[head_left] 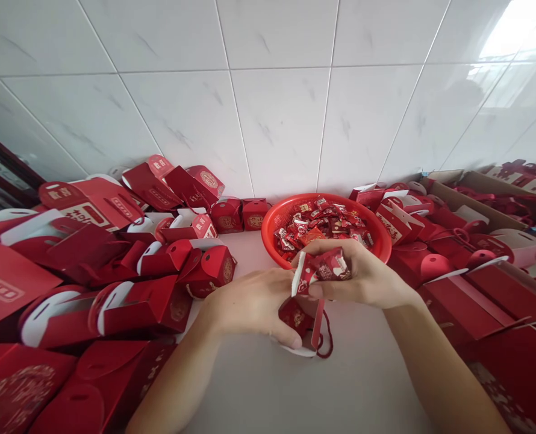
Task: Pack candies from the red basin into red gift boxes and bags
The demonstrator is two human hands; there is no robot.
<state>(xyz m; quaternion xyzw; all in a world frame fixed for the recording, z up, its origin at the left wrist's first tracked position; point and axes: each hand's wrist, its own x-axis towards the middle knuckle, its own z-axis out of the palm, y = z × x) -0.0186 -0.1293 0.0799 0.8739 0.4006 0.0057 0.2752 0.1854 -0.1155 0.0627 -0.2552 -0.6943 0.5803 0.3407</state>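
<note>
My left hand (254, 307) is wrapped around a small red gift box (317, 328) standing with its top open on the pale table. A dark red cord loop hangs from the box's right side. Just above the opening, my right hand (361, 274) is closed on red-wrapped candies (329, 265), at least two of them. Beyond both hands sits a red plastic basket (270, 232) holding many wrapped candies (324, 217). The inside of the small box is partly hidden by my left hand and the candies.
Open and folded red gift boxes (146, 307) crowd the table's left side. More red boxes (453, 295) line the right, near a cardboard carton (467, 208) with red items. A white tiled wall (277, 120) rises behind the table (304, 398).
</note>
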